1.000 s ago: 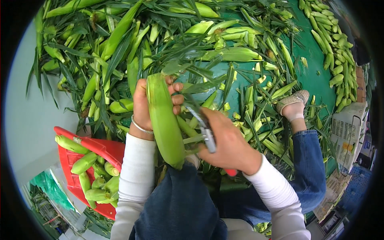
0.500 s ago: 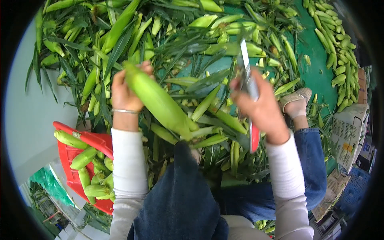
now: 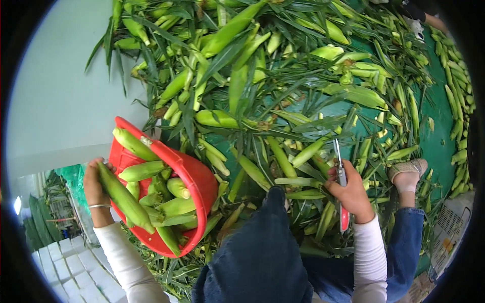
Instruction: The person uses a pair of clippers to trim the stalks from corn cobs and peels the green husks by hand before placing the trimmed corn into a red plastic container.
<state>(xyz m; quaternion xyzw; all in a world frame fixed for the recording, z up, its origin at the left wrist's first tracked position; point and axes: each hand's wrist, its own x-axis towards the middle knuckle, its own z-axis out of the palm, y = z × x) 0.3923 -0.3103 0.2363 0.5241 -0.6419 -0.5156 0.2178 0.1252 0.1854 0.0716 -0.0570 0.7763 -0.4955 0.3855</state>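
Note:
At the left, my left hand is closed around one end of a green ear of corn in its husk. The ear slants down across the near left side of a red plastic basket. Several husked-in green ears lie inside this basket. To the right, my right hand grips a utility knife with a narrow pale blade, a silver body and a red end. Its blade points away from me, above loose corn and leaves, touching no ear that I can make out.
A large heap of corn ears and long leaves covers the green floor ahead. More ears form a pile at the far right. A pale crate stands beside my right leg, and a pale wall is at the left.
My left hand has carried the ear of corn from in front of me leftward and nearer, over to the red basket. The right hand still holds the knife. The whole view has shifted left.

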